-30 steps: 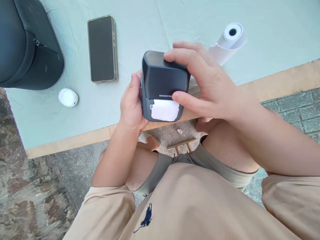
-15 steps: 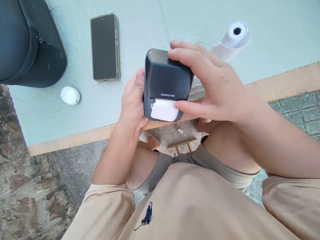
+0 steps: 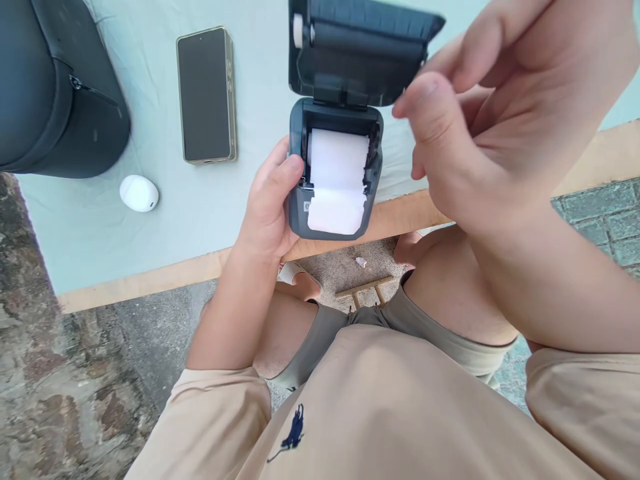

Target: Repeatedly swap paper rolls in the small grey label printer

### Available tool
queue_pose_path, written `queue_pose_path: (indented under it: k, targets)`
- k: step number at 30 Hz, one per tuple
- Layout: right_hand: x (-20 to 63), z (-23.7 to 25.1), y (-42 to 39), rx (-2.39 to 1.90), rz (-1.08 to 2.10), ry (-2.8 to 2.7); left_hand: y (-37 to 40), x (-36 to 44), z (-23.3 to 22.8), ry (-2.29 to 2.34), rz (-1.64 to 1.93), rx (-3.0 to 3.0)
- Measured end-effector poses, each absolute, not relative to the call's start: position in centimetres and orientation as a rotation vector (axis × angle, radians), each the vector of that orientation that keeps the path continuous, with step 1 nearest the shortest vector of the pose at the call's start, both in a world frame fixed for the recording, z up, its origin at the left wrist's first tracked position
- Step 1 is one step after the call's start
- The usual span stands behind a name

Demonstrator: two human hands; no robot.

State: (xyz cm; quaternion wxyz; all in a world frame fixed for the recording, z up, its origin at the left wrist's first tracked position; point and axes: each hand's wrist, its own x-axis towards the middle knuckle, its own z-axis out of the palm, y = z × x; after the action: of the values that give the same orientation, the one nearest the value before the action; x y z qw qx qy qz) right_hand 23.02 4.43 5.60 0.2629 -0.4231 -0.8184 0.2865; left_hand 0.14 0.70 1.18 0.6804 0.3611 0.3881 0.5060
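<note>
Printer [image 3: 334,175] lid [image 3: 357,50] now flipped open at frame centre-top, paper roll [image 3: 337,180] exposed; left hand [image 3: 267,207] clamped on the body, right hand [image 3: 500,113] lifted off, fingers loosely curled, holding nothing.

dark grey printer [image 3: 300,220], white paper [image 3: 336,180]
</note>
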Motion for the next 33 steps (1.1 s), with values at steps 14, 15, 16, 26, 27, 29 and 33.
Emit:
queue_pose_path:
  k: [14, 15, 16, 26, 27, 29, 33]
  targets:
    - [17.9, 6.8, 3.8, -1.567, 0.308, -2.502, 0.8, 0.2, 0.9, 0.751, 1.154, 0.92]
    - [17.9, 6.7, 3.8, -1.555, 0.252, -2.514, 0.7, 0.2, 0.9, 0.76, 1.14, 0.918]
    - [18.0, 6.6, 3.9, -1.525, 0.207, -2.521, 0.6, 0.2, 0.9, 0.784, 1.126, 0.92]
    - [19.2, 8.0, 3.0, -1.217, 0.821, -2.22, 0.5, 0.0, 0.6, 0.806, 1.142, 0.887]
    - [19.7, 8.4, 2.7, -1.161, 0.933, -2.123, 0.4, 0.0, 0.7, 0.812, 1.144, 0.865]
    - [20.7, 9.0, 2.5, -1.099, 1.128, -1.882, 0.4, 0.0, 0.8, 0.821, 1.163, 0.828]
    - [23.2, 8.1, 3.6, -1.126, 1.295, -1.529, 0.4, 0.0, 1.2, 0.819, 1.164, 0.793]
